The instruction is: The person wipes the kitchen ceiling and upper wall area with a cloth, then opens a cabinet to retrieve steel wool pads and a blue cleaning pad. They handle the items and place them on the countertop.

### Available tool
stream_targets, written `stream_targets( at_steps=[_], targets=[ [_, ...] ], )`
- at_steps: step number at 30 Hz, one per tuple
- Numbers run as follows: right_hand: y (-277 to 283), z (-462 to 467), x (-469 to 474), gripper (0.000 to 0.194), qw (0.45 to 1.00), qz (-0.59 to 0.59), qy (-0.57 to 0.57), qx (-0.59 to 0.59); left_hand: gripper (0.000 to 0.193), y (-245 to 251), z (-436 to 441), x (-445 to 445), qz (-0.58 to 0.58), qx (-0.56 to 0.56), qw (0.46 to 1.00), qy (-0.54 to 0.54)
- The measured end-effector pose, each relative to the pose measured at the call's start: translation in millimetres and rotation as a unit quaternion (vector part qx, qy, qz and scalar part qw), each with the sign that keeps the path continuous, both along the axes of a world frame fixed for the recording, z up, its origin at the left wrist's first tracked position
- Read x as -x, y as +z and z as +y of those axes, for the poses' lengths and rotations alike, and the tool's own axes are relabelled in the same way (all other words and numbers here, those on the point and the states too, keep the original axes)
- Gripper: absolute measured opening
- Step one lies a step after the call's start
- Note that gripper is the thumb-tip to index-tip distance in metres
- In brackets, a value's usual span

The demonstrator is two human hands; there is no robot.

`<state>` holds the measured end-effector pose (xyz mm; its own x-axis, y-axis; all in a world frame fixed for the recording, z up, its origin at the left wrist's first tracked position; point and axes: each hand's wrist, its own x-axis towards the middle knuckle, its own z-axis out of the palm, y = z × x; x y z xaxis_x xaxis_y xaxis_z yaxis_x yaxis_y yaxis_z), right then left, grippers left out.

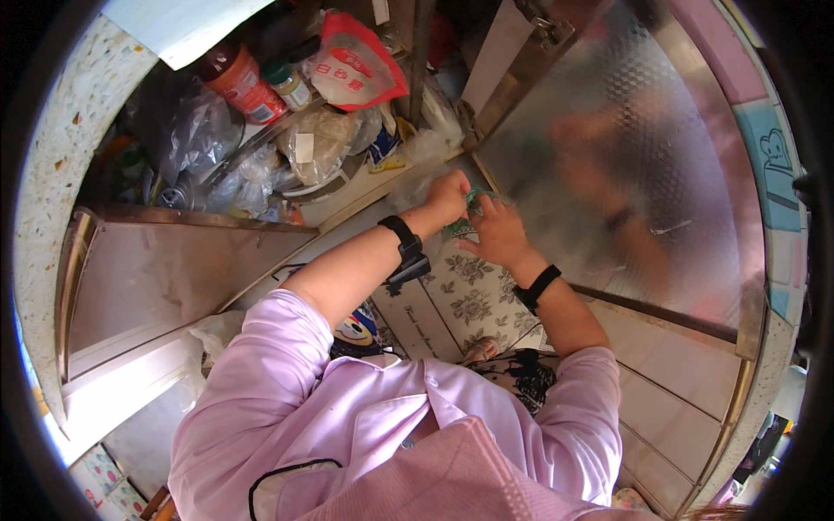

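Observation:
A thin clear plastic bag with green print (461, 226) hangs low in front of the open cupboard. My left hand (448, 195) is closed in a fist around its gathered upper part. Beside it, my right hand (500, 229) has its fingertips bent onto the bag, with the thumb held apart below. Most of the bag is hidden behind both hands, and what it contains cannot be made out. Each wrist wears a black strap; the left strap (407, 247) carries a small black box.
A red-and-white sugar pouch (357, 68), a red-labelled bottle (244, 84) and a green-capped jar (287, 84) stand on the cupboard shelf. Below are knotted plastic bags (316, 144). Open cupboard doors flank me, left (176, 273) and right (625, 169). Flower-patterned flooring (470, 286) lies underneath.

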<state>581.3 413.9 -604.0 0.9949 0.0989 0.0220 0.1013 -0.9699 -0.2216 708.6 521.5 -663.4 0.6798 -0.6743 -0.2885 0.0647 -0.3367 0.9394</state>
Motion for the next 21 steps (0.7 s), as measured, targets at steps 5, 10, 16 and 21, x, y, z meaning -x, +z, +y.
stream_targets(
  at_steps=[5, 10, 16, 21],
  targets=[
    [4, 13, -6, 0.043, 0.994, -0.093, 0.049, 0.032, 0.008, -18, 6, -18, 0.069, -0.096, 0.992, 0.043],
    [-28, 13, -12, 0.064, 0.985, -0.155, -0.04, 0.058, 0.014, -27, 27, -44, -0.06, -0.263, 0.96, -0.077],
    [-84, 31, -52, 0.042, 0.979, 0.155, -0.046, -0.127, 0.026, 77, 32, -38, -0.216, -0.33, 0.911, -0.119],
    [-38, 2, -117, 0.012, 0.967, -0.169, -0.181, -0.067, 0.02, 147, 73, -42, -0.298, -0.145, 0.943, 0.014]
  ],
)
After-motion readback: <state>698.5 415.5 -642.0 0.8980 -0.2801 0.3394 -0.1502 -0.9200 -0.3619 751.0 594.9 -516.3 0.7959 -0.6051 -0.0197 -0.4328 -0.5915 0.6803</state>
